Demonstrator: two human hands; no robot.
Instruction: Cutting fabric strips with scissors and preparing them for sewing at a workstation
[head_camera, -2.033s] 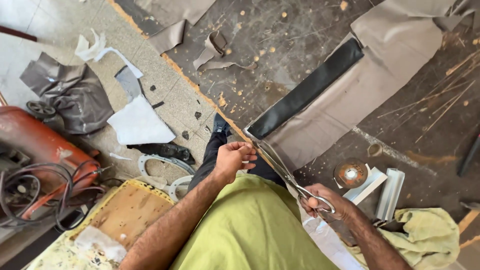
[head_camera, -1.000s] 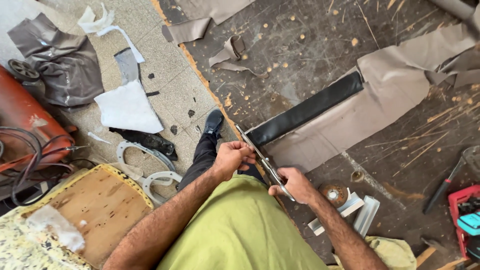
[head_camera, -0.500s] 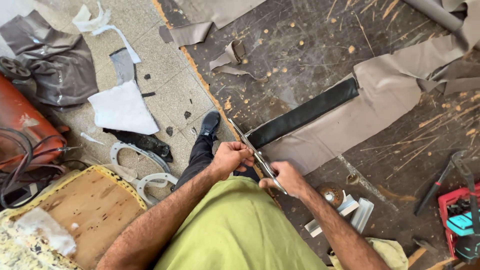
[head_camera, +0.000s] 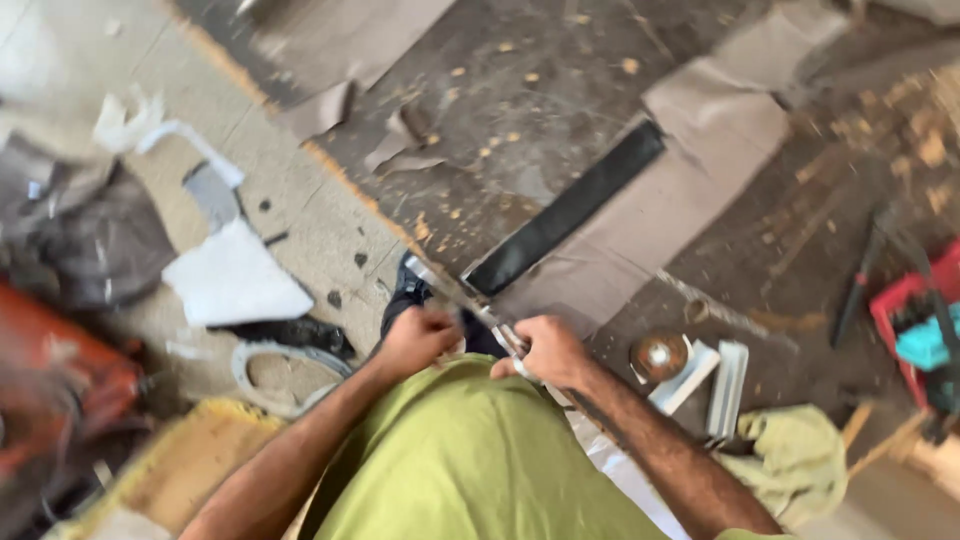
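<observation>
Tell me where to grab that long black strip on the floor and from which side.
Grip the black strip at its near lower end, from the person's side. It lies flat and diagonal on the grey sheet; that end sits just beyond both hands, the right hand closest.

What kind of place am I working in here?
Most likely an upholstery or repair workshop, with the work done on the floor. A grey sheet of leather-like material lies spread with a black strip on it, offcuts are scattered about, and both hands hold long scissors.
</observation>
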